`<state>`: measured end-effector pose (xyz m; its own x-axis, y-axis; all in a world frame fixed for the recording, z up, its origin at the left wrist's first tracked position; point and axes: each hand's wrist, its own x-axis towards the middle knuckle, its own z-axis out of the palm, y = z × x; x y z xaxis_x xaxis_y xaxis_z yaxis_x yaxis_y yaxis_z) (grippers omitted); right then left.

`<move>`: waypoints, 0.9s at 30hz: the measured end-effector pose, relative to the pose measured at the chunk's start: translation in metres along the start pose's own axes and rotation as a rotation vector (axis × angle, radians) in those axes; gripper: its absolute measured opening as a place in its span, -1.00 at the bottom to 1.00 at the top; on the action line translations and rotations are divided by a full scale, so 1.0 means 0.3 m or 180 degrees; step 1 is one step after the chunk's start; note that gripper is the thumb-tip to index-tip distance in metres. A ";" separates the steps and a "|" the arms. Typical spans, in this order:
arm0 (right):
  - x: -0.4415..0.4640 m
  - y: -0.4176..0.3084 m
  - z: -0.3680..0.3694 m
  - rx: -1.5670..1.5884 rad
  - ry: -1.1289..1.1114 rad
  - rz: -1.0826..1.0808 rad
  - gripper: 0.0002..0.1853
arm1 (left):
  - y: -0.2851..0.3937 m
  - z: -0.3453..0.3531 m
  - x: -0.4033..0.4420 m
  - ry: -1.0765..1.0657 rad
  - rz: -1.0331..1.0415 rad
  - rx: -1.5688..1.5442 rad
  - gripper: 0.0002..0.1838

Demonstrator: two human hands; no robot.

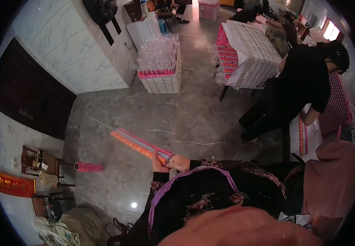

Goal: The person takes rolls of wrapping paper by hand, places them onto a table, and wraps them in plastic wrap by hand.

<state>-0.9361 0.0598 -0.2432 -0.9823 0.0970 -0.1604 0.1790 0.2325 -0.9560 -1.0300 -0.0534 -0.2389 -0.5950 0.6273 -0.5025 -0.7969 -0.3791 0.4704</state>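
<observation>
With fingers closed on its near end, our left hand (158,163) and right hand (180,162) grip a bundle of patterned rolls (138,146) above the marble floor (194,123). Beyond stands a white plastic crate (161,85).

Pers. wears blk garment (173,207) w/ muted pink floral print, larger blooms at torso. R sleeve (226,165) long, blk, floral; R cuff (195,164) & L cuff (160,176) plain blk. Narrow purple/wht chk. trim (159,197), curved. L hand (157,165), R hand (180,162) bare.
</observation>
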 end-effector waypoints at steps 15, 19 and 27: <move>0.378 0.180 -0.723 0.0492 0.1121 -0.0590 -0.77 | -0.023 0.604 0.816 -0.0464 -0.1158 0.0595 -0.59; 0.446 0.165 -1.063 0.0044 0.1181 -0.0606 -0.76 | -0.071 0.848 1.071 -0.0425 -0.1217 0.0755 -0.63; 0.502 0.199 -1.508 0.0842 0.1821 -0.0283 -0.78 | -0.191 1.290 1.379 -0.0643 -0.1681 0.1152 -0.64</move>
<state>-1.0483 0.5261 -0.2132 -0.7946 0.6071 0.0090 0.0066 0.0236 -0.9997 -1.1902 0.4912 -0.1930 -0.0754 0.7942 -0.6030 -0.8694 0.2438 0.4299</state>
